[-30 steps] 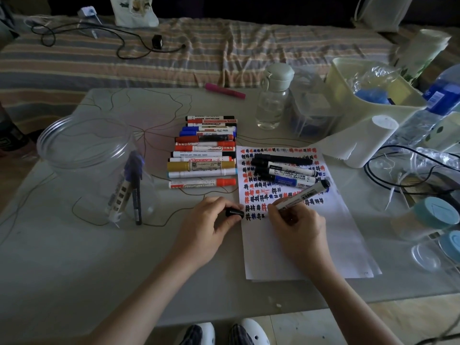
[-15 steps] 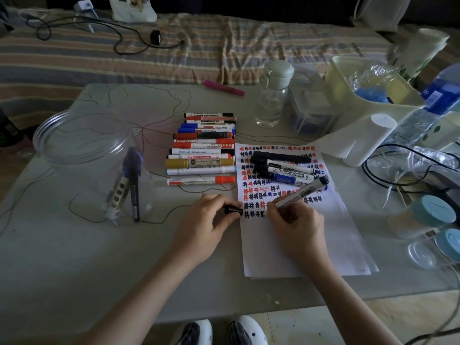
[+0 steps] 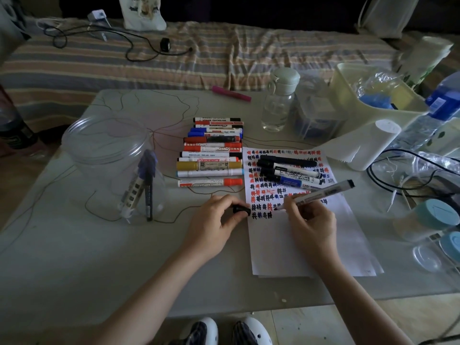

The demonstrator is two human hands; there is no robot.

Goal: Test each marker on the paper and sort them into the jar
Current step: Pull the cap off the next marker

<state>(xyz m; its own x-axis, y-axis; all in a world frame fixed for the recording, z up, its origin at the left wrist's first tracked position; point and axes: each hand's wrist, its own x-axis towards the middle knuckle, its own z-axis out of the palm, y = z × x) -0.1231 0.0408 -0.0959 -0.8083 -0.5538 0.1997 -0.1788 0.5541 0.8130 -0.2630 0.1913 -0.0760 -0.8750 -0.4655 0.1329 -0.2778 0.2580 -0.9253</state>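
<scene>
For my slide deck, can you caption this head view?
Right hand tests a marker on paper; left hand holds its cap.

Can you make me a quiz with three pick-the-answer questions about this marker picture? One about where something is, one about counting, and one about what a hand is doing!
1. Where is the pink marker?
A. inside the jar
B. at the table's far edge
C. on the paper

2. How many markers stand in the clear jar?
A. two
B. five
C. none

3. What is the right hand doing?
A. resting flat and empty
B. lifting the jar
C. holding a marker with its tip on the paper

Answers: 1 B, it lies alone near the striped cloth. 2 A, two lean inside the wall. 3 C, the uncapped tip meets the marks while the left hand pinches the black cap.
</scene>
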